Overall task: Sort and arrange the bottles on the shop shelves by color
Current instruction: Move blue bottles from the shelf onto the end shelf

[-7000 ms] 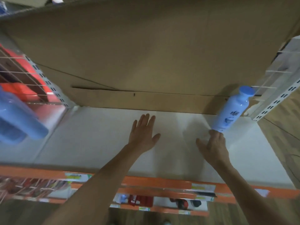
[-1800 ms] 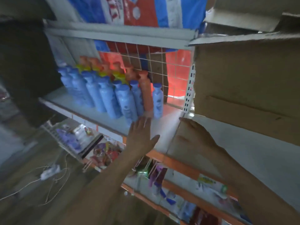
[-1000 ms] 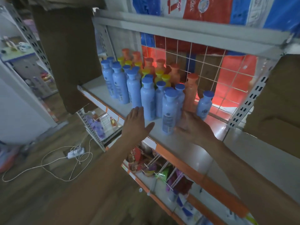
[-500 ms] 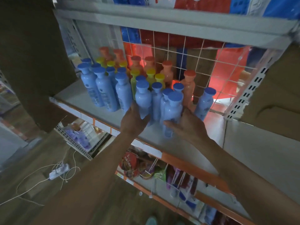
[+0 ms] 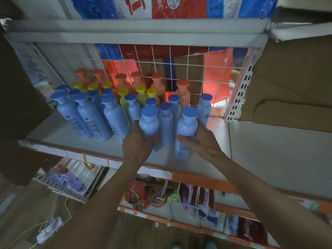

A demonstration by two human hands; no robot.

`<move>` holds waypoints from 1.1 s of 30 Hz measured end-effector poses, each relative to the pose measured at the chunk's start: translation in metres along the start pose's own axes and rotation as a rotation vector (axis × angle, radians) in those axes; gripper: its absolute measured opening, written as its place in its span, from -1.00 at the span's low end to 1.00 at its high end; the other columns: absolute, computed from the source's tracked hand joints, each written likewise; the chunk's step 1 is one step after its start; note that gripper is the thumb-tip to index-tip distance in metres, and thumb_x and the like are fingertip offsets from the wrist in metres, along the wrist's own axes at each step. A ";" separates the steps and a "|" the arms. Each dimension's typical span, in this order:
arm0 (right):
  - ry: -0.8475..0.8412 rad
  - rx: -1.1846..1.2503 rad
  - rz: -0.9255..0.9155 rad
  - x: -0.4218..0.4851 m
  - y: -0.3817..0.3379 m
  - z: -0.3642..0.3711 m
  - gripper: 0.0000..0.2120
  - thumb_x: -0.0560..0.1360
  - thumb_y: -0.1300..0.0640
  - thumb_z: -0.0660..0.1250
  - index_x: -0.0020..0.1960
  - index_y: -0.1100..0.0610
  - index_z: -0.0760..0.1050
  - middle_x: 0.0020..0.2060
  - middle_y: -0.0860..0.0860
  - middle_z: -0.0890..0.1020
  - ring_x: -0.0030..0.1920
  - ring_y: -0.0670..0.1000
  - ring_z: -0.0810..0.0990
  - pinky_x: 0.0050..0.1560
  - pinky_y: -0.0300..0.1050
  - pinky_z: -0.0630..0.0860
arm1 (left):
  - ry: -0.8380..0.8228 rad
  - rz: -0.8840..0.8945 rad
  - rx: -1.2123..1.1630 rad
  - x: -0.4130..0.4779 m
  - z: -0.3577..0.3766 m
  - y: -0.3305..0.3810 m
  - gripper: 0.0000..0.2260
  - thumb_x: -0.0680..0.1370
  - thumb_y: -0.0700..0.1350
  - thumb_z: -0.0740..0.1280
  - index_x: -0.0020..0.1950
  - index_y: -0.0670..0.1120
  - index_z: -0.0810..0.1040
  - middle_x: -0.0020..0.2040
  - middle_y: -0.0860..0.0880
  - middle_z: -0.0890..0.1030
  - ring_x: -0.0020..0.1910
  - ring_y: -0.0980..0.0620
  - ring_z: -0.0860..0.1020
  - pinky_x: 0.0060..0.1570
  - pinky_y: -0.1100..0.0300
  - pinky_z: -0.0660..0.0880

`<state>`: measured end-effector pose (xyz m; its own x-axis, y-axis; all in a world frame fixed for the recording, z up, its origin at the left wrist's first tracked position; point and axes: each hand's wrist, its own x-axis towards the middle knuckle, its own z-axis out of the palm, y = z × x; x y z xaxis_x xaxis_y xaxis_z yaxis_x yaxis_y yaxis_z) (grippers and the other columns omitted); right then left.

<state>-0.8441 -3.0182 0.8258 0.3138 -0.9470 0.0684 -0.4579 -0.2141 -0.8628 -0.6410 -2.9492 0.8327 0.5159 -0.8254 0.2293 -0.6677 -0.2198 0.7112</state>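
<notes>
Several blue bottles (image 5: 89, 117) stand at the front of the white shelf (image 5: 80, 146), yellow-capped green bottles (image 5: 142, 95) behind them, orange bottles (image 5: 183, 92) at the back by the wire grid. My left hand (image 5: 138, 142) grips a blue bottle (image 5: 149, 123) near the shelf's front. My right hand (image 5: 201, 141) grips another blue bottle (image 5: 186, 130) just to the right. A third blue bottle (image 5: 166, 121) stands between the two.
A cardboard sheet (image 5: 19, 105) hangs at the left, a cardboard box (image 5: 287, 87) fills the bay at the right. A wire grid (image 5: 179, 69) backs the shelf. Packets hang on hooks (image 5: 161, 193) below. A power strip (image 5: 48, 230) lies on the floor.
Both hands have closed round two front blue bottles; half a second ago they were just reaching them. Earlier I turned left from the bay with a single blue bottle.
</notes>
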 end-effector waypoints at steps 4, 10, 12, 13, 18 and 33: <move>0.082 0.018 0.065 -0.015 0.013 -0.035 -0.37 0.22 -0.30 0.44 0.22 -0.09 0.43 0.06 -0.13 0.65 0.07 -0.02 0.62 0.12 0.08 0.55 | -0.060 0.157 0.069 -0.017 0.010 0.034 -0.40 0.38 0.23 0.49 0.26 -0.07 0.44 -0.02 -0.16 0.67 -0.04 -0.29 0.60 -0.18 0.02 0.45; 0.232 -0.071 0.198 -0.052 0.035 -0.117 -0.31 0.15 -0.35 0.41 0.19 -0.06 0.46 0.04 -0.10 0.65 0.05 0.00 0.62 0.06 0.01 0.56 | -0.366 0.291 0.098 -0.047 0.062 0.109 -0.45 0.36 0.35 0.43 0.19 0.07 0.42 0.03 -0.02 0.66 0.03 -0.15 0.60 -0.14 0.11 0.42; 0.305 -0.082 0.242 -0.072 0.050 -0.151 -0.34 0.20 -0.32 0.45 0.20 -0.03 0.46 0.05 -0.08 0.65 0.06 0.01 0.61 0.06 -0.01 0.55 | -0.430 0.335 0.059 -0.059 0.089 0.137 -0.40 0.28 0.43 0.38 0.14 0.08 0.42 0.02 -0.02 0.66 0.01 -0.16 0.60 -0.13 0.07 0.46; 0.347 -0.089 0.263 -0.082 0.059 -0.169 -0.36 0.23 -0.30 0.46 0.20 -0.02 0.46 0.05 -0.07 0.64 0.06 0.02 0.61 0.06 -0.01 0.54 | -0.459 0.361 0.038 -0.066 0.102 0.152 -0.36 0.24 0.46 0.35 0.13 0.08 0.43 0.01 -0.02 0.66 0.01 -0.17 0.60 -0.10 0.03 0.50; 0.559 -0.126 0.390 -0.137 0.114 -0.269 -0.41 0.34 -0.20 0.51 0.25 0.04 0.43 0.04 0.01 0.62 0.05 0.13 0.60 -0.04 -0.02 0.50 | -0.538 0.476 -0.025 -0.109 0.181 0.227 -0.49 0.38 0.26 0.46 0.19 0.05 0.43 0.06 -0.06 0.67 0.04 -0.21 0.61 -0.12 0.03 0.51; 0.860 -0.128 0.601 -0.268 0.271 -0.516 -0.44 0.37 -0.11 0.53 0.16 0.10 0.33 -0.02 0.14 0.61 0.00 0.23 0.59 -0.16 -0.05 0.35 | -0.781 0.490 -0.156 -0.292 0.393 0.465 -0.47 0.38 0.26 0.47 0.18 -0.01 0.42 0.06 -0.02 0.65 0.04 -0.13 0.61 -0.11 0.10 0.49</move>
<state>-1.4811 -2.9461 0.8324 -0.6657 -0.7459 0.0224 -0.4422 0.3701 -0.8170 -1.3129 -3.0151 0.8350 -0.3493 -0.9354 0.0558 -0.6065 0.2710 0.7475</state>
